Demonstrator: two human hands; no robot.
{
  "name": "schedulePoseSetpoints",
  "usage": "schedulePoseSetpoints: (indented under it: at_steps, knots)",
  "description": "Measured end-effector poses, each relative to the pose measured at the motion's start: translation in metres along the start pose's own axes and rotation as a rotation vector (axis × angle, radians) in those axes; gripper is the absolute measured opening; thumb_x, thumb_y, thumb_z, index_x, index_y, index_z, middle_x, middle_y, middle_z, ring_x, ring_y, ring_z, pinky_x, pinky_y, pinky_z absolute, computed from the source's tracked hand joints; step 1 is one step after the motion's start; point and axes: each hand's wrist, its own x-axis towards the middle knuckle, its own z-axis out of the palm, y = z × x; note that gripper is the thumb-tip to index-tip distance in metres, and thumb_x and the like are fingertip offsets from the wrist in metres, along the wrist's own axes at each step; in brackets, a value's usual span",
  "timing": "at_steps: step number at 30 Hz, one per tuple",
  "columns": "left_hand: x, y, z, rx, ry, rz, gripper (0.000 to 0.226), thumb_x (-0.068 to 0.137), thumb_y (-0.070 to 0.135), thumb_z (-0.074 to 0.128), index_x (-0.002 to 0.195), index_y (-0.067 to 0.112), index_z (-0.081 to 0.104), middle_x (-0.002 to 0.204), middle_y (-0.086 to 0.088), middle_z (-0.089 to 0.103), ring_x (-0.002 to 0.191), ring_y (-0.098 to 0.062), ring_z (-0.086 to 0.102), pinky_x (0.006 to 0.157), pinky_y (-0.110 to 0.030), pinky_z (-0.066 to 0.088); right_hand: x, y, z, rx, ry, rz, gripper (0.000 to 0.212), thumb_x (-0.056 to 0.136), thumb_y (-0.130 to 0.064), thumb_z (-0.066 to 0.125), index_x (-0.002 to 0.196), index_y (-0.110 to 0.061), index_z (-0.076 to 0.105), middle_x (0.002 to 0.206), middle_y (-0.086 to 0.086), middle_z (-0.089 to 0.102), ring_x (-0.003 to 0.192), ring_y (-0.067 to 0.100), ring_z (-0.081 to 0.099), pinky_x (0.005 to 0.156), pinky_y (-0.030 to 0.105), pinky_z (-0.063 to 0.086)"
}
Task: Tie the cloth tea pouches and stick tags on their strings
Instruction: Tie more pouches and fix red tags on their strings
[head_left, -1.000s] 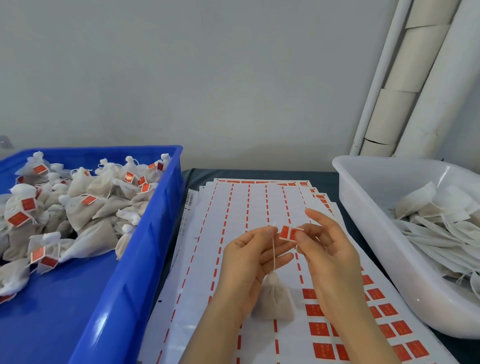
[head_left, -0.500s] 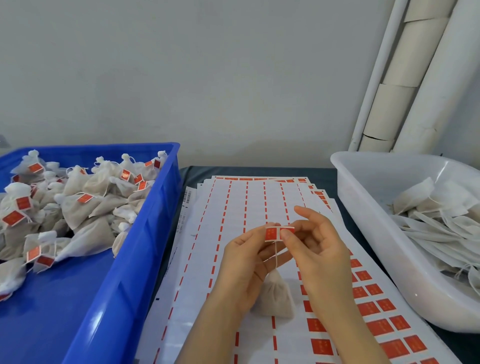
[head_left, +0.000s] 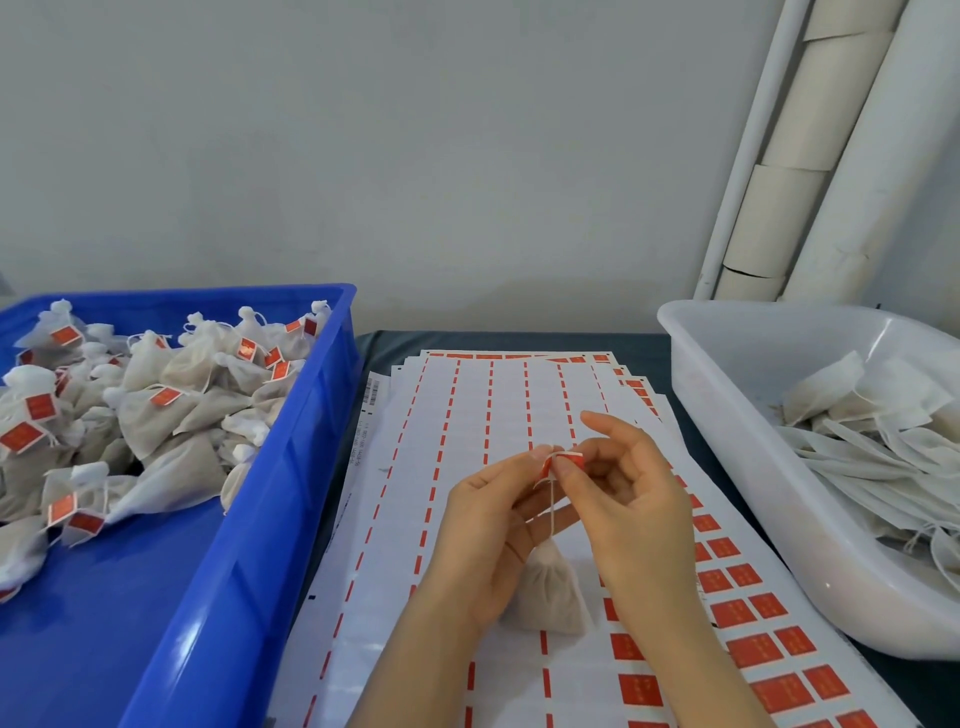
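A small beige cloth tea pouch (head_left: 551, 597) hangs by its string (head_left: 552, 506) between my hands, its bottom touching the sticker sheets. A red tag (head_left: 565, 460) is being folded over the top of the string. My left hand (head_left: 488, 525) pinches the tag's left side with thumb and forefinger. My right hand (head_left: 634, 499) pinches its right side, index finger raised. Red tag stickers (head_left: 748, 613) remain on the lower right of the sticker sheets (head_left: 467, 426).
A blue crate (head_left: 249, 519) at the left holds several tied, tagged pouches (head_left: 156, 415). A white tub (head_left: 727, 467) at the right holds several flat untied pouches (head_left: 872, 431). White pipes (head_left: 779, 156) rise at the back right against a grey wall.
My right hand brought the red tag leftward to the string top; both hands now pinch it folded over the string. The pouch stays hanging in place.
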Motion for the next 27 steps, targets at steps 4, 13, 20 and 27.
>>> schedulePoseSetpoints:
  at_steps: [4, 13, 20, 27]
  knots:
    - [0.0000, -0.0013, 0.0030, 0.013, 0.026, -0.014, 0.040, 0.089, 0.032, 0.054, 0.115, 0.004, 0.066, 0.107, -0.013, 0.072, 0.099, -0.028, 0.070, 0.073, -0.032, 0.059, 0.0014, 0.0012, -0.0007, -0.017, 0.024, 0.020, 0.033, 0.076, -0.023, 0.071, 0.099, -0.043, 0.057, 0.084, -0.022, 0.063, 0.085, -0.004, 0.061, 0.066, 0.005, 0.047]
    - [-0.0013, -0.0039, 0.0092, 0.111, -0.002, 0.063, 0.043, 0.078, 0.035, 0.061, 0.108, 0.007, 0.071, 0.109, -0.010, 0.072, 0.103, -0.025, 0.068, 0.087, -0.039, 0.056, 0.0042, -0.0011, -0.0027, 0.037, 0.046, 0.069, 0.034, 0.068, -0.038, 0.065, 0.102, -0.038, 0.058, 0.090, -0.027, 0.064, 0.088, -0.006, 0.062, 0.067, 0.005, 0.047]
    - [-0.0001, -0.0060, 0.0091, 0.064, 0.040, 0.070, 0.023, 0.087, 0.018, 0.059, 0.104, 0.009, 0.073, 0.105, -0.009, 0.073, 0.098, -0.024, 0.070, 0.078, -0.034, 0.059, 0.0045, -0.0001, -0.0028, 0.079, 0.046, 0.065, 0.031, 0.071, -0.035, 0.064, 0.101, -0.037, 0.058, 0.090, -0.031, 0.064, 0.088, -0.011, 0.061, 0.063, 0.000, 0.043]
    - [0.0026, -0.0074, 0.0075, 0.063, 0.153, 0.091, 0.024, 0.085, 0.017, 0.063, 0.109, 0.021, 0.067, 0.100, -0.007, 0.074, 0.091, -0.024, 0.072, 0.072, -0.034, 0.060, 0.0040, 0.0052, -0.0035, 0.086, 0.063, 0.057, 0.027, 0.077, -0.026, 0.068, 0.100, -0.038, 0.058, 0.088, -0.034, 0.063, 0.090, -0.011, 0.060, 0.062, 0.001, 0.044]
